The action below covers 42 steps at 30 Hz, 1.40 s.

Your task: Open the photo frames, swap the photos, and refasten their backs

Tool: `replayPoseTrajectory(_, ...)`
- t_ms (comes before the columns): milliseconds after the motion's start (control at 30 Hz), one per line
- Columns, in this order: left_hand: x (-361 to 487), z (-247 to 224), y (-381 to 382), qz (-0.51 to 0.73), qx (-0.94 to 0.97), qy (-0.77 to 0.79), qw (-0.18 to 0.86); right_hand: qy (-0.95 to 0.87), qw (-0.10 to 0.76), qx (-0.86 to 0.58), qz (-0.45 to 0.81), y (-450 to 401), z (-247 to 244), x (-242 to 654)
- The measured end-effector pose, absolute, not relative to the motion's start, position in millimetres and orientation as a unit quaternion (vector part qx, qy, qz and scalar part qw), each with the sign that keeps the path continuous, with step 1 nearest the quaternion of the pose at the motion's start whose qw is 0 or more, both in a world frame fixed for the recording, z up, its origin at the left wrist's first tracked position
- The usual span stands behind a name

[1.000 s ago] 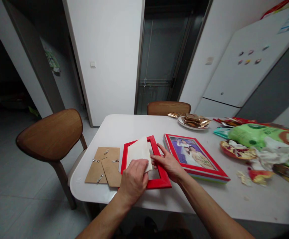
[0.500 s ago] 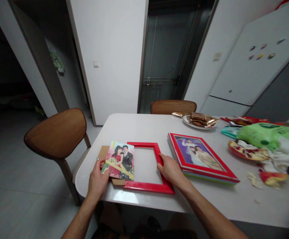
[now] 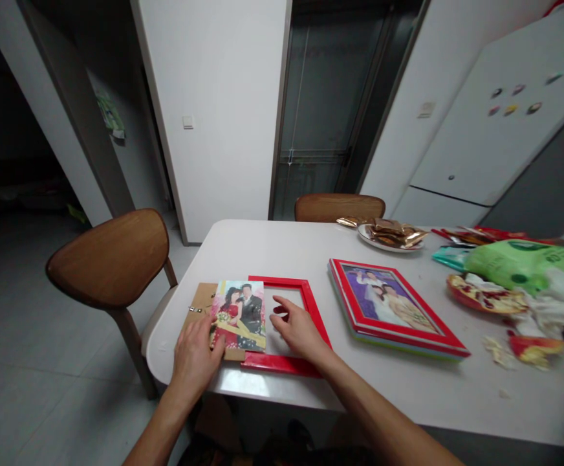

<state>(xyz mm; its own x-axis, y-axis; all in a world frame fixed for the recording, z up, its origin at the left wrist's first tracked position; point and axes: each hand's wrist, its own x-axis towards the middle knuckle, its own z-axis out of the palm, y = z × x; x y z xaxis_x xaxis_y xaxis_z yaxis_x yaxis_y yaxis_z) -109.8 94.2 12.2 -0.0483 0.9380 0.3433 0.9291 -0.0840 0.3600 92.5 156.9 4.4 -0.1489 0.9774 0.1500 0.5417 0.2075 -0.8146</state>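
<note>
A wedding photo (image 3: 249, 317) of a couple, one in red and one in a dark suit, lies over a brown backing board (image 3: 199, 298) with a metal clip. Both overlap the left side of a red picture frame (image 3: 314, 304) that lies flat, its opening showing the white table. My left hand (image 3: 197, 353) rests on the photo's lower left corner and the board, fingers spread and thumb apart. Above the frame's opening is my right hand (image 3: 297, 329), thumb and forefinger apart, holding nothing and just right of the photo.
To the right, a framed wedding picture (image 3: 389, 301) in red lies on other frames. Beyond it are a plate of gold packets (image 3: 392, 234), a green package (image 3: 509, 265), opened pomegranate pieces (image 3: 486, 294) and crumpled tissues. A wooden chair (image 3: 112, 259) stands left of the table (image 3: 272, 246).
My right hand has let go of the frame's right side and moved left over the opening. My left hand has shifted from the photo's edge onto its lower corner, uncovering the clip.
</note>
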Motion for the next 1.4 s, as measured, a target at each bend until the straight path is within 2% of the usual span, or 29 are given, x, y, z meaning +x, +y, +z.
replayPoseTrajectory(100,-96,8,95,0.288,0.743,0.603,0.039,-0.604,0.398,-0.517,0.457,163,1,65)
replayPoseTrajectory(167,-86,5,96,0.3,0.762,0.572,0.049,-0.551,0.447,-0.489,0.508,164,8,52)
replayPoseTrajectory(267,-76,6,101,0.359,0.756,0.545,0.054,-0.512,0.524,-0.427,0.53,159,33,42)
replayPoseTrajectory(367,-73,17,106,0.469,0.705,0.523,0.092,-0.512,0.564,-0.372,0.531,149,56,44)
replayPoseTrajectory(500,-63,36,108,0.619,0.529,0.533,0.23,-0.506,0.531,-0.444,0.514,145,52,58)
replayPoseTrajectory(600,-46,37,107,0.694,0.408,0.475,0.356,-0.418,0.498,-0.488,0.582,146,34,67)
replayPoseTrajectory(667,-34,31,105,0.704,0.371,0.424,0.433,-0.365,0.521,-0.451,0.626,147,26,73)
replayPoseTrajectory(767,-28,22,104,0.671,0.381,0.407,0.489,-0.343,0.581,-0.415,0.61,151,24,88)
replayPoseTrajectory(900,-45,14,104,0.606,0.466,0.482,0.428,-0.375,0.558,-0.478,0.565,160,24,118)
replayPoseTrajectory(1067,-58,15,99,0.434,0.633,0.571,0.292,-0.467,0.478,-0.561,0.489,169,15,136)
replayPoseTrajectory(1267,-47,15,90,0.256,0.772,0.56,0.157,-0.578,0.402,-0.623,0.341,176,13,131)
replayPoseTrajectory(1400,-45,15,90,0.213,0.793,0.56,0.113,-0.651,0.326,-0.649,0.221,179,18,130)
